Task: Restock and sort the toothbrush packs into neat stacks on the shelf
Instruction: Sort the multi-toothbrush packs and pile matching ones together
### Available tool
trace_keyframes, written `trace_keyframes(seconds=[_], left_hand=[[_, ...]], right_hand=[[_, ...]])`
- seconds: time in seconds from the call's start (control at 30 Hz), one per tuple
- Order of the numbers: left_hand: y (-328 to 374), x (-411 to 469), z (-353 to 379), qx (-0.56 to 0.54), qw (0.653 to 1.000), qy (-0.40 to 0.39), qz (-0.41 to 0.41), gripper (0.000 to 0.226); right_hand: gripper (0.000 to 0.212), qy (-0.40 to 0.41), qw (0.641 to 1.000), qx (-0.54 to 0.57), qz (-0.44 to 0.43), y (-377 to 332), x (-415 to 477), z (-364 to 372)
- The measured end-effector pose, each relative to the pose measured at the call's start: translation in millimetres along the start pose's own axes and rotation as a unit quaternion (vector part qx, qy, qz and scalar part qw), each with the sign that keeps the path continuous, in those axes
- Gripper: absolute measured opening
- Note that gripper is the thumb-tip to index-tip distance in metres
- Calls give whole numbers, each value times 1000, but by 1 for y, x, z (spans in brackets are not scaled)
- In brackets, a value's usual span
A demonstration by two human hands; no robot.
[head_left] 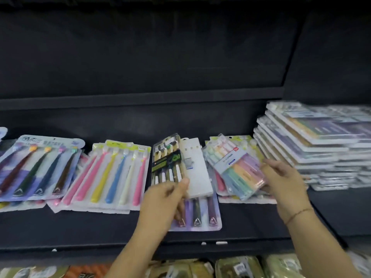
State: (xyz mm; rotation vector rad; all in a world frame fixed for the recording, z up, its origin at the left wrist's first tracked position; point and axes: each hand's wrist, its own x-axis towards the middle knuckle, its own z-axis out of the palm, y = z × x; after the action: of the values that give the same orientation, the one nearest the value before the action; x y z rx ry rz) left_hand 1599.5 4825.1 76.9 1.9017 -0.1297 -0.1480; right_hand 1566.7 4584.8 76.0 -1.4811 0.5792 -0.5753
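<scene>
My left hand (166, 199) grips two packs together at their lower ends: a dark black-and-gold toothbrush pack (166, 157) and a white pack (195, 167) turned back side up. Both are lifted above a purple pack (202, 215) lying on the black shelf (90, 227). My right hand (281, 179) holds a pastel toothbrush pack (234, 167) by its lower right corner, tilted over a low pile of similar packs (241, 198). Left of these lie a pile of pink, yellow and blue brushes (112, 173) and a purple-backed pack of dark brushes (38, 167).
A tall stack of flat packs (317, 145) fills the right end of the shelf, close to my right hand. The shelf back wall (140, 57) is dark. Below the shelf's front edge, a lower shelf holds green-gold packages (239, 267).
</scene>
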Motion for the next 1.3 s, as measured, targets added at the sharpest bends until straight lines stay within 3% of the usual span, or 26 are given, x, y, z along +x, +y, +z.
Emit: trace_keyframes(seconds=[0.07, 0.13, 0.17, 0.27, 0.43, 0.5, 0.6, 0.73, 0.8, 0.9, 0.97, 1.03, 1.1, 1.3], left_hand=[[-8, 9, -4, 125, 972, 164, 114, 39], [-14, 18, -5, 218, 927, 260, 157, 31], [-20, 24, -4, 248, 923, 254, 148, 45], [-32, 32, 2, 191, 971, 124, 68, 87], [-24, 43, -5, -8, 998, 41, -47, 92], [-19, 50, -12, -67, 994, 30, -77, 83], [-14, 56, -13, -106, 987, 84, -87, 48], [-13, 58, -6, 11, 986, 148, -77, 46], [-1, 52, -2, 10, 986, 155, -51, 28], [18, 44, 8, -32, 985, 166, -30, 34], [36, 39, 22, -106, 980, 166, -16, 39], [60, 30, 42, -178, 973, 148, -3, 32], [85, 20, 63, -235, 965, 118, 20, 27], [145, 6, 131, -343, 939, 7, -2, 22]], right_hand=[[19, -52, 998, -5, 47, 5, -1, -3], [13, -104, 992, -6, 77, 5, -7, -3], [14, -123, 989, -16, 86, 4, -10, -2], [17, -132, 986, -53, 85, 1, -16, -3], [13, -79, 996, -32, -26, -5, -26, -13], [14, -72, 995, -38, -57, -10, -30, -19], [13, -78, 996, 22, -24, -22, -31, -31], [20, -100, 991, 85, 21, -44, -29, -61], [17, -100, 988, 114, 9, -56, -27, -83], [12, -99, 983, 155, -20, -76, -23, -122], [24, -75, 981, 171, -45, -89, -12, -149], [32, -38, 983, 163, -69, -99, 5, -173], [6, -1, 986, 144, -79, -104, 30, -192], [17, 67, 996, 52, -37, -100, 99, -217]])
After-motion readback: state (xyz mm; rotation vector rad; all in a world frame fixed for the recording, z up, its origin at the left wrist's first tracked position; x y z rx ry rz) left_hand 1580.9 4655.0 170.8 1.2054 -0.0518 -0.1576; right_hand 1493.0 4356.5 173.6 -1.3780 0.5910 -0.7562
